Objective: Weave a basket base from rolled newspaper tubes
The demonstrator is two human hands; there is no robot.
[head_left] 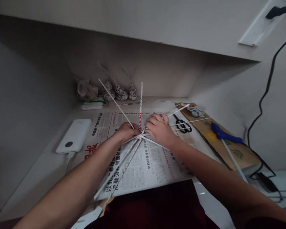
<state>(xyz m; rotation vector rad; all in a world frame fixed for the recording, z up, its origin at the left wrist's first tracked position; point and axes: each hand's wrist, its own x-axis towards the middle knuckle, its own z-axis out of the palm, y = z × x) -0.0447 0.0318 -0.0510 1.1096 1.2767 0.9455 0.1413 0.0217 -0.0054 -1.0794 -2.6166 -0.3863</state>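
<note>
Several thin rolled paper sticks (119,109) cross at one point and spread out like spokes, some white and some printed. One stick with red marks (140,105) points away from me. My left hand (128,132) is closed at the crossing, thumb and fingers pinching the sticks on its left side. My right hand (158,127) curls over the sticks just right of the crossing, its fingertips partly hidden. Under both hands lies a spread newspaper (133,168).
Woven paper gourd shapes (121,92) stand at the back wall beside a plastic bag (87,90). A white power bank (74,136) sits left. Black scissors (182,125), a blue glue gun (225,133) on cardboard (238,156), and a black cord (261,105) are on the right.
</note>
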